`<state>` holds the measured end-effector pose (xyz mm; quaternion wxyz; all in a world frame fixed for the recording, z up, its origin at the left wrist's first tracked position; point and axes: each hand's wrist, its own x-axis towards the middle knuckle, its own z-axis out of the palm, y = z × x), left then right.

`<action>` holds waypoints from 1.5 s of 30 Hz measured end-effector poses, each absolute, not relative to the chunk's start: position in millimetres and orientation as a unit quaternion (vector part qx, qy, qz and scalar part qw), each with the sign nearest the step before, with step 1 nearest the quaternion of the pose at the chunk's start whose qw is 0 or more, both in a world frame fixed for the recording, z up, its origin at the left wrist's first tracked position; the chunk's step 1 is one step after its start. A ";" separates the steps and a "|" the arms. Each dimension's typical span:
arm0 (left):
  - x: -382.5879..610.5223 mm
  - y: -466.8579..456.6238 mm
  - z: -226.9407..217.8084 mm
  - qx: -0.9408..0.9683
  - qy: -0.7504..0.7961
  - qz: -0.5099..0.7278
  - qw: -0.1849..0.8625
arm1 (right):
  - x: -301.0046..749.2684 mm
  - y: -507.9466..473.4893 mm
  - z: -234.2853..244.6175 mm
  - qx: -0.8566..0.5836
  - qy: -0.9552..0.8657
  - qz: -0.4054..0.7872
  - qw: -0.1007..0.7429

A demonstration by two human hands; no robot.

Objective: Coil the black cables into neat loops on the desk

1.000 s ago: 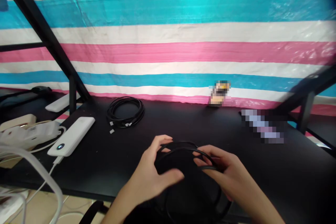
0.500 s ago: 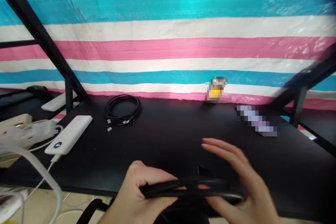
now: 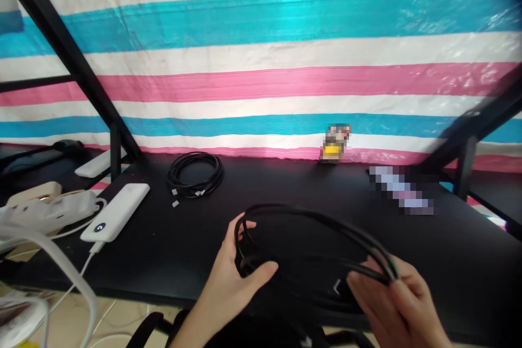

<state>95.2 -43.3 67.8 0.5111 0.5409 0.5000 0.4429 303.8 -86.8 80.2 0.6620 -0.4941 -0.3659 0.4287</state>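
A loosely coiled black cable [image 3: 310, 214] is stretched between my two hands above the near part of the black desk. The loop's left end rests in the crook of my left hand [image 3: 226, 280], its fingers behind the strands and its thumb standing apart. On the other side, my right hand [image 3: 408, 299] pinches several strands between thumb and fingers. A connector with a pale metal edge [image 3: 336, 287] hangs near the right fingers. Another pale tip [image 3: 305, 342] shows low at the bottom edge. The lower strands are dark and blurred.
A second coiled black cable [image 3: 196, 156] lies at the desk's back left. A white power bank [image 3: 122, 209] with a plugged-in lead is at left, beside a white power strip [image 3: 75, 206]. Two pixelated items [image 3: 333, 147] are at back right. Black frame bars [image 3: 77, 65] slope at both sides.
My hands have moved apart and the bunched cable has spread into a wide loop. My right hand has closed on the strands; my left thumb has lifted away. The view has shifted slightly.
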 end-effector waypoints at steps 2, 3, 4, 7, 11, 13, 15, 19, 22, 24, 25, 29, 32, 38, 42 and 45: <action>105.2 -48.0 50.8 0.513 0.515 0.460 0.510 | 301.0 -82.2 83.5 -0.468 -0.360 0.442 0.675; 110.8 -50.3 43.7 0.492 0.517 0.469 0.520 | 297.1 -79.4 85.9 -0.452 -0.358 0.446 0.684; 116.2 -52.6 38.1 0.464 0.509 0.479 0.544 | 291.5 -76.3 88.5 -0.431 -0.355 0.453 0.695; 128.0 -57.3 33.4 0.357 0.415 0.471 0.692 | 269.4 -67.2 93.1 -0.365 -0.352 0.498 0.703; 127.2 -59.6 47.6 0.280 0.324 0.463 0.776 | 249.2 -54.4 87.5 -0.366 -0.354 0.540 0.670; 121.5 -58.7 55.3 0.281 0.360 0.506 0.732 | 250.3 -47.2 81.3 -0.380 -0.338 0.551 0.661; 114.4 -56.3 60.0 0.288 0.405 0.536 0.683 | 257.6 -40.7 74.8 -0.407 -0.333 0.551 0.649; 102.1 -50.1 59.7 0.321 0.437 0.563 0.624 | 274.5 -34.5 66.1 -0.508 -0.383 0.477 0.607; 97.6 -47.0 56.2 0.358 0.439 0.536 0.626 | 276.8 -35.4 65.3 -0.555 -0.418 0.435 0.572; 95.8 -45.4 55.1 0.378 0.447 0.513 0.628 | 274.2 -36.6 65.8 -0.572 -0.425 0.404 0.573; 94.6 -44.5 55.3 0.388 0.451 0.503 0.627 | 272.7 -37.3 66.3 -0.577 -0.427 0.386 0.579; 86.4 -40.5 60.4 0.433 0.469 0.452 0.623 | 269.2 -41.3 71.9 -0.614 -0.427 0.321 0.581; 79.6 -38.6 64.4 0.450 0.475 0.429 0.623 | 267.0 -45.3 79.6 -0.639 -0.420 0.295 0.572; 73.0 -39.3 60.1 0.465 0.486 0.395 0.625 | 271.2 -46.9 78.4 -0.665 -0.436 0.262 0.547; 73.9 -40.1 56.3 0.481 0.515 0.413 0.577 | 276.7 -47.1 70.6 -0.651 -0.468 0.259 0.539; 74.1 -40.1 57.9 0.489 0.527 0.421 0.554 | 276.8 -48.5 68.9 -0.648 -0.458 0.264 0.548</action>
